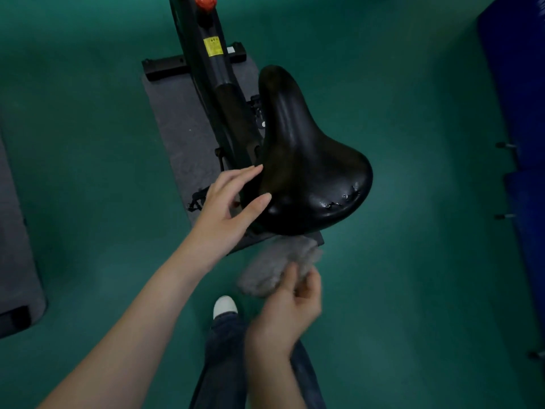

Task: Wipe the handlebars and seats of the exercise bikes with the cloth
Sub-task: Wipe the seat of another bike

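Note:
A black exercise bike seat [306, 160] fills the middle of the view, its wide rear end cracked near the edge. My left hand [227, 211] rests against the seat's left rear side with fingers straight, the thumb on the seat's rim. Just below the seat, my right hand [287, 311] grips a grey fluffy cloth [274, 267], which is blurred and hangs apart from the seat. The handlebars are out of view.
The bike's black frame [212, 72] with a yellow label and a red knob [205, 1] runs up the view, standing on a grey mat [177, 128] on green floor. Blue benches [519, 113] line the right. Another mat [14, 231] lies at the left. My shoe [225, 307] is below.

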Tool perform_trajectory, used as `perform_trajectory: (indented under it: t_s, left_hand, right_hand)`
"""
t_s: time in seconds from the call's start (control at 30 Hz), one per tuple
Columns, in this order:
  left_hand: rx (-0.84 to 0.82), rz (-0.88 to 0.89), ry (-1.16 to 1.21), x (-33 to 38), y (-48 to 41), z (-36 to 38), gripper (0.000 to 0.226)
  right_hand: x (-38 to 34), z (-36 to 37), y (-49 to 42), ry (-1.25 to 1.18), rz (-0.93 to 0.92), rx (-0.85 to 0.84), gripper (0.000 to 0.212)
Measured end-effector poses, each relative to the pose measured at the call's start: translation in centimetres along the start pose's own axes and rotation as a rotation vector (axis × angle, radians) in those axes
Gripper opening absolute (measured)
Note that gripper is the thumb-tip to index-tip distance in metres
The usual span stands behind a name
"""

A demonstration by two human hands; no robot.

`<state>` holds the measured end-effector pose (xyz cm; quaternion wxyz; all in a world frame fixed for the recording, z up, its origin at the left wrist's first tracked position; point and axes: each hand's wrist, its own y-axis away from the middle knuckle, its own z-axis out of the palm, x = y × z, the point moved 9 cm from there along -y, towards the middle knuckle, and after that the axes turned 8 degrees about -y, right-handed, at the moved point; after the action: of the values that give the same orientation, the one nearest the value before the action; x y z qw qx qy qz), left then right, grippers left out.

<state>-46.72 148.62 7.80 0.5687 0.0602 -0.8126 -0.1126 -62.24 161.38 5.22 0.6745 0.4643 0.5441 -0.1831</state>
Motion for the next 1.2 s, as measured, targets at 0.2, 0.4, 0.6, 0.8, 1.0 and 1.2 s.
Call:
perform_trajectory:
  t_s: [0.2,0.4,0.6,0.8,1.0,1.2]
  left_hand:
    - [0.024,0.026,-0.091,0.4,0.6,0.7,0.072]
    - [0.052,0.008,-0.101,0.4,0.7,0.9,0.074]
    - [0.061,0.009,-0.064,0.2,0.8,1.1,0.072]
    - [0.073,0.033,-0.083,0.1,0.8,1.1,0.071]
    - [0.061,0.031,-0.093,-0.1,0.8,1.1,0.072]
    - [0.057,0.032,-0.046,-0.3,0.8,1.3,0.069]
  right_hand:
    - [-11.5,0.5,-9.5,0.079,-0.462,0.018,0.011]
    - [-13.8,7.5,-13.4,0.335,-0.535,-0.319,0.017]
    - [-12.0,4.8,-8.8,0.293,-0.499,-0.272,0.023]
    - [-9.6,4.1,-2.2,0.174,-0.496,-0.277,0.039]
    - [-11.0,3.1,-3.5,0.155,-0.467,-0.274,0.023]
    - [-15.3,6.3,-11.8,0.429,-0.550,-0.331,0.026]
